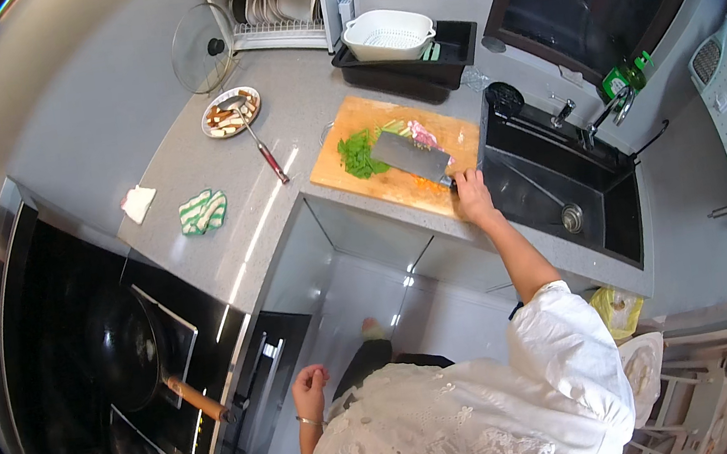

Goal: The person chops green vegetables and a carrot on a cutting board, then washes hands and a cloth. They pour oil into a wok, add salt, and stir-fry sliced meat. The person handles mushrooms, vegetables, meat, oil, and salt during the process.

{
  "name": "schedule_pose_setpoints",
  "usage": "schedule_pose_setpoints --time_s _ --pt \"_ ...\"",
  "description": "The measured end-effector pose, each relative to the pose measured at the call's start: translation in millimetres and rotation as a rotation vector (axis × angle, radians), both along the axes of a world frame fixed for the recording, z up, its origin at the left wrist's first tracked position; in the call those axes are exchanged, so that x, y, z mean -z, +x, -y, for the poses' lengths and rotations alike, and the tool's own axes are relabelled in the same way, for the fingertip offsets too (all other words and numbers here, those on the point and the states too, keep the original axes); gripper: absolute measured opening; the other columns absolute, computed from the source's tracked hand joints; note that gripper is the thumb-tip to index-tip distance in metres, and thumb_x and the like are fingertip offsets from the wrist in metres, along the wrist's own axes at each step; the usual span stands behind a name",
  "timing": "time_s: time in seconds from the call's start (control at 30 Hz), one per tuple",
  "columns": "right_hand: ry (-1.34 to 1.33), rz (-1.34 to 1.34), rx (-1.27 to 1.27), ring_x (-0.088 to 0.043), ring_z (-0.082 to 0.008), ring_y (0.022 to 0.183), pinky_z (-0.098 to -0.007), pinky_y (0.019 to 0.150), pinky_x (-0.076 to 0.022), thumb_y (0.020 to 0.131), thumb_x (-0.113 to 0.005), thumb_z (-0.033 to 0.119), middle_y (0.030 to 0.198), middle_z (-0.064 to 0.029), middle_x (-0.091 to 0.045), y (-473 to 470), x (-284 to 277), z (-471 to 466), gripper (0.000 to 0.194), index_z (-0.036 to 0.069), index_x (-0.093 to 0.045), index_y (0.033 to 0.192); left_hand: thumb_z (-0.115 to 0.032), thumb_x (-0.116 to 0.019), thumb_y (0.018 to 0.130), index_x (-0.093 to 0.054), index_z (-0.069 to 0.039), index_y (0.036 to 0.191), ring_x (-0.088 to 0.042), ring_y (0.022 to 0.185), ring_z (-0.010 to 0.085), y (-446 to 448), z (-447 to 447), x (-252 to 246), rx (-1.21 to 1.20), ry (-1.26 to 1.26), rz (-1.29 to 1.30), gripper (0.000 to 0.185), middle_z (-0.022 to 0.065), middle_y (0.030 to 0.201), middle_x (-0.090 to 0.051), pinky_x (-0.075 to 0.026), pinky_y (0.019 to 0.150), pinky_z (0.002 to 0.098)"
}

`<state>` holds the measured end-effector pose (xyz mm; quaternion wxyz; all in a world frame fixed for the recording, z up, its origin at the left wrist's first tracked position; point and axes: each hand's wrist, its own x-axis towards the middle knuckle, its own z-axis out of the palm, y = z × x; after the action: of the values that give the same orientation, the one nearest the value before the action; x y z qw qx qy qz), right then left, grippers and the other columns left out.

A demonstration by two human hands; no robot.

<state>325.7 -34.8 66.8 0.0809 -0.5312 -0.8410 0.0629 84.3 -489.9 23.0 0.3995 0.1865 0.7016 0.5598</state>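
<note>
My right hand (473, 194) is closed around the handle of a cleaver (413, 156). Its broad blade lies flat, or nearly so, over a wooden cutting board (342, 168). Beside the blade's far left end is a pile of chopped green leaves (360, 156). Cut pink-and-white pieces (421, 133) lie behind the blade, and small orange bits (430, 184) lie in front of it. Low beside my body hangs my left hand (309, 387), its fingers curled and nothing visible in them; a bracelet circles the wrist.
Right of the board is a black sink (539, 197). A white basket (389, 36) rests on a black tub (398, 74). Leftward are a plate of cut food (219, 122), a ladle (269, 160), a striped cloth (203, 212) and a wok (124, 348) whose wooden handle projects past the stove edge.
</note>
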Motion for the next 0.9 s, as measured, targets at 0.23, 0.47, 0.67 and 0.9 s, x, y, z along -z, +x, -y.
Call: schedule_pose_setpoints --time_s 0.23,0.47,0.67,0.9 --pt "0.043 -0.014 -0.143 -0.05 -0.0307 0.104 -0.0405 0.082 -0.047 0.073 -0.057 0.007 0.104 -0.0123 -0.053 8 -25 -24 0.041 0.01 -0.049 0.113 -0.007 -0.054 0.087 -0.06 0.0 0.09 -0.056 0.069 0.0087 -8 -96 -5 0.121 0.048 -0.024 0.01 0.0026 0.078 -0.061 -0.045 0.062 0.0216" --pt "-0.636 -0.973 0.023 -0.052 -0.0118 0.06 -0.0259 0.051 -0.0427 0.083 -0.057 0.005 0.076 -0.0082 -0.055 69 -35 -52 0.05 0.008 -0.04 0.129 -0.006 -0.056 0.085 -0.059 0.0 0.094 -0.054 0.069 0.0094 19 -199 -24 0.171 0.031 -0.164 0.011 0.0023 0.078 -0.059 -0.047 0.061 0.0231" --pt "-0.958 -1.233 0.284 -0.048 -0.008 0.052 -0.0208 0.042 -0.0373 0.089 -0.054 0.011 0.072 -0.005 -0.056 129 -9 -58 0.054 0.006 -0.031 0.137 -0.003 -0.064 0.076 -0.056 -0.001 0.105 -0.054 0.074 0.017 57 -356 -56 0.365 0.141 -0.59 0.03 0.0088 0.089 -0.053 -0.046 0.062 0.0263" --pt "-1.067 -1.185 0.238 -0.047 -0.0077 0.051 -0.021 0.043 -0.0381 0.09 -0.054 0.012 0.071 -0.004 -0.055 110 28 -81 0.053 0.011 -0.032 0.138 -0.004 -0.069 0.065 -0.05 0.001 0.113 -0.055 0.076 0.0293 94 -515 -31 0.363 0.055 -1.022 0.052 0.0164 0.094 -0.049 -0.049 0.07 0.0351"
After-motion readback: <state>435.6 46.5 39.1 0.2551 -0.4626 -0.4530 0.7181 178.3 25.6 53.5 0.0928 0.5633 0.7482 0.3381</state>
